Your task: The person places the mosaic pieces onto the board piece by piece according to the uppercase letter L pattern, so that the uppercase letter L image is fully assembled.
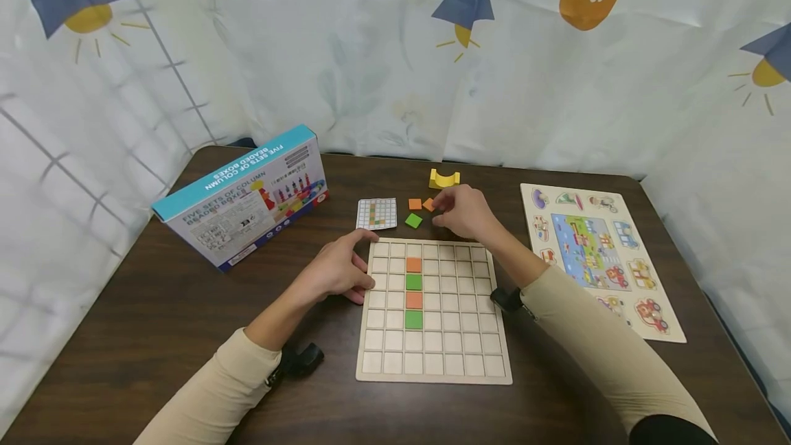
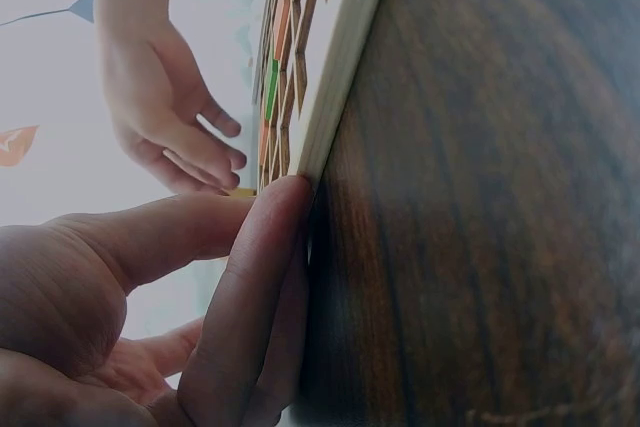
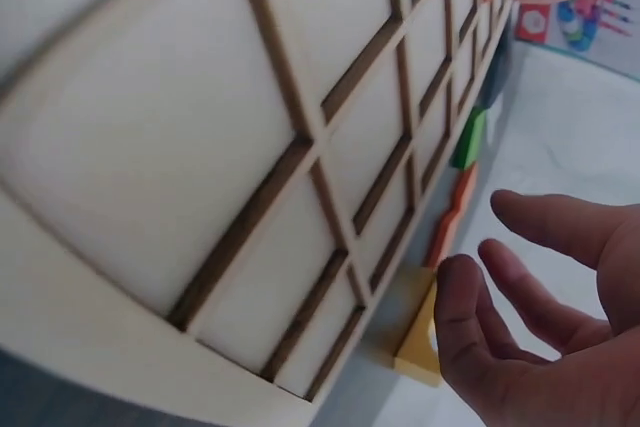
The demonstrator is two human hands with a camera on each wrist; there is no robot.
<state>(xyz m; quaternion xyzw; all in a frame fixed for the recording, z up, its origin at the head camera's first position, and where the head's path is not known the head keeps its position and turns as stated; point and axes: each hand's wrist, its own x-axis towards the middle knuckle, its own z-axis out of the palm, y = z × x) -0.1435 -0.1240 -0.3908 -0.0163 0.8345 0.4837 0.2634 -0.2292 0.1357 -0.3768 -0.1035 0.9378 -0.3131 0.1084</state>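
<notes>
A pale wooden grid board (image 1: 383, 362) lies on the table, with orange tiles (image 1: 413, 265) and green tiles (image 1: 413, 320) alternating down one column. My left hand (image 1: 336, 268) rests its fingertips against the board's left edge near the far corner; in the left wrist view a fingertip (image 2: 290, 192) touches the rim. Beyond the board, my right hand (image 1: 463, 211) hovers beside a loose orange tile (image 1: 428, 204), fingers loosely bent. The right wrist view shows a gap between its thumb and fingers and nothing held. Another orange tile (image 1: 415, 204) and a green tile (image 1: 413, 220) lie nearby.
A small printed pattern card (image 1: 377, 213) lies behind the board, and a yellow arched block (image 1: 444, 178) stands at the back. To the left stands a blue and white box (image 1: 247, 198); on the right lies a picture puzzle board (image 1: 664, 273). A printed curtain (image 1: 371, 74) hangs behind.
</notes>
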